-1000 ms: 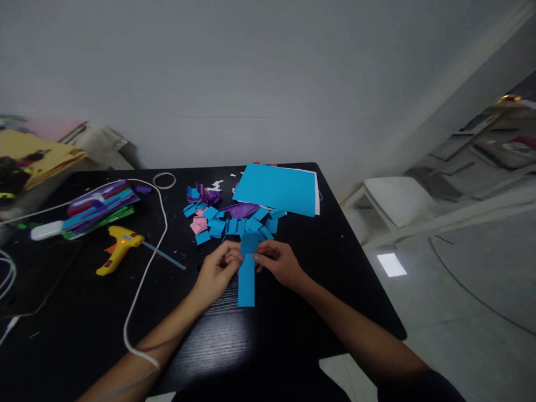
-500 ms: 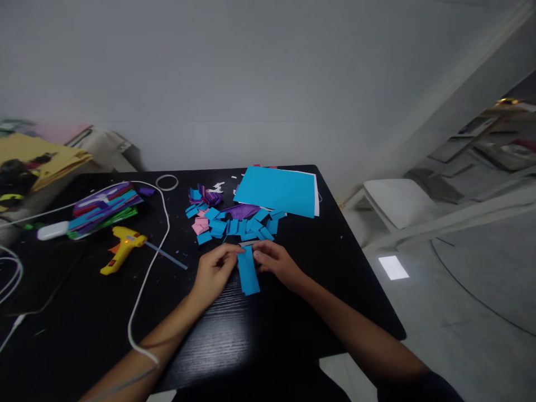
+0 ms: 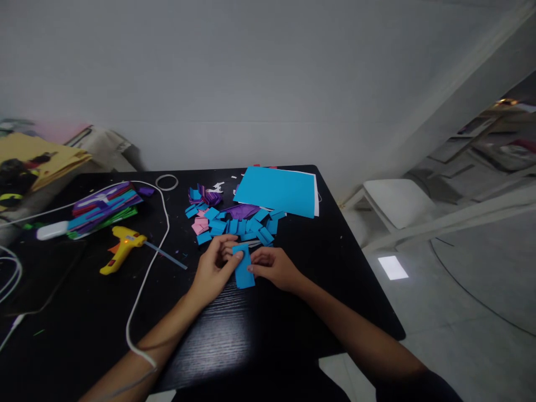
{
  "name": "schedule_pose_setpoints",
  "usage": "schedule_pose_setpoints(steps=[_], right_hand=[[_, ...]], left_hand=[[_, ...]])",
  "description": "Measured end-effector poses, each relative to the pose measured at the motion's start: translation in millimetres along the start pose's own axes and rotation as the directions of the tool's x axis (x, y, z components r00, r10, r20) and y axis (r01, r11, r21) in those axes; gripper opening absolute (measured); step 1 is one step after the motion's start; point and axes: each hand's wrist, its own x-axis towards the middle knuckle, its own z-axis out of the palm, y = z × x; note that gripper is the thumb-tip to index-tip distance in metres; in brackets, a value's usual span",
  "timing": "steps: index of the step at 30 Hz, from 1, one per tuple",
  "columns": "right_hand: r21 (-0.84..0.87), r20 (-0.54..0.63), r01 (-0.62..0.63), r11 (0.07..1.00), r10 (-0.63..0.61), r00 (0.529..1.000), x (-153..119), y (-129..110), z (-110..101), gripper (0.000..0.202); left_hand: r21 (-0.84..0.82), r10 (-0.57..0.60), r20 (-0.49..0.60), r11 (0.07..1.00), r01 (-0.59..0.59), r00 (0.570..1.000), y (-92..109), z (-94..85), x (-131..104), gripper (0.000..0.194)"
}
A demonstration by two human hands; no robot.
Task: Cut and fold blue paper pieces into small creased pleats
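Both forearms are bare and angle inward, the left forearm (image 3: 171,324) from the lower left, the right forearm (image 3: 347,321) from the lower right. The left hand (image 3: 213,273) is pinched, its thumb (image 3: 233,261) pointing up and rightward, fingers bent. The right hand (image 3: 280,269) faces it closely, fingers (image 3: 263,256) curled above its thumb.

Free table (image 3: 335,279) right of the right hand (image 3: 274,269) to the edge, more between the forearms (image 3: 167,329), paper pieces (image 3: 251,226) then blue sheet (image 3: 276,190) barring the way forward, wall (image 3: 209,84) behind, glue gun (image 3: 119,254), its stick (image 3: 170,256) and cord (image 3: 168,223) obstructing leftward, cord crossing the left forearm.
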Motion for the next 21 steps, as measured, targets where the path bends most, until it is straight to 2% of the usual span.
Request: schedule_pose_setpoints(steps=[4, 7, 13, 18, 21], right_hand=[[-0.037, 0.017, 0.044, 0.998, -0.043, 0.999, -0.6, 3.2, 1.7, 0.025], [-0.058, 0.007, 0.052, 0.997, -0.051, 0.999, -0.5, 5.3, 4.6, 0.025], [0.034, 0.066, -0.027, 0.999, 0.025, 0.997, 0.2, 12.2, 11.9, 0.038], [0.022, 0.007, -0.004, 1.000, 0.004, 1.000, 0.6, 11.6, 9.1, 0.038], [-0.003, -0.108, 0.075, 0.997, -0.075, 0.991, 1.8, 6.1, 3.5, 0.032]], left_hand=[[0.018, -0.082, 0.056, 0.997, 0.081, 0.995, -2.8, 2.2, 2.8, 0.033], [0.050, -0.094, -0.010, 0.994, 0.094, 0.996, -4.4, 2.4, 2.7, 0.030], [-0.080, -0.137, -0.081, 0.988, 0.130, 0.987, -2.4, 7.3, 2.5, 0.036], [-0.045, -0.130, -0.105, 0.991, 0.126, 0.986, 2.3, 4.8, 5.2, 0.038], [-0.006, -0.105, -0.128, 0.994, 0.105, 0.986, 4.2, -0.8, 7.2, 0.037]])
